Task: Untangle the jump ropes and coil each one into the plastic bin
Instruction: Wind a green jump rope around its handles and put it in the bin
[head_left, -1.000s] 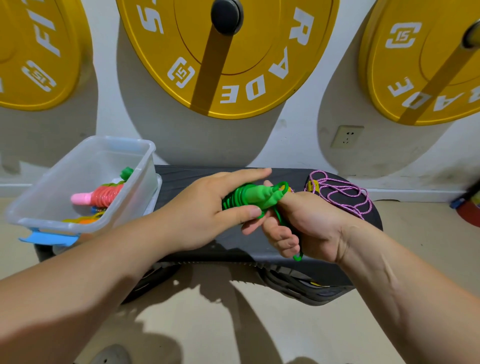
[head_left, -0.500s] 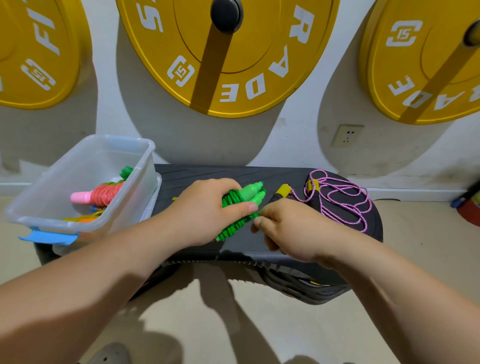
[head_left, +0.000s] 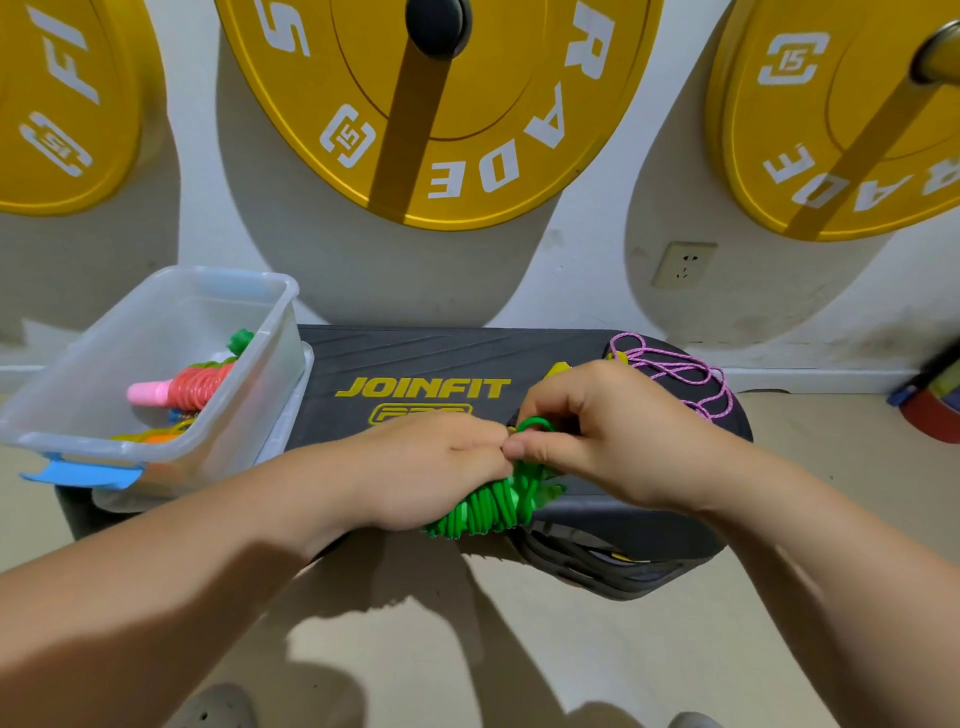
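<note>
A coiled green jump rope (head_left: 491, 506) hangs at the front edge of the black step platform (head_left: 405, 358). My left hand (head_left: 434, 465) grips the bundle from the left. My right hand (head_left: 597, 431) pinches a green loop of it at the top. A purple jump rope (head_left: 675, 371) with yellow handles lies loose at the platform's right end. The clear plastic bin (head_left: 249, 415) stands at the left end and holds a coiled red rope with a pink handle (head_left: 179, 389), a green handle and orange and yellow pieces.
Three yellow weight plates (head_left: 441, 104) hang on the wall behind. A wall socket (head_left: 683, 264) sits at the right. A red and blue object (head_left: 932, 405) lies on the floor at the far right. Beige floor spreads below the platform.
Both hands drew the green bundle nearer, down to the platform's front edge. The right hand went from wrapping to pinching a loop on top. The JOINFIT logo is now uncovered.
</note>
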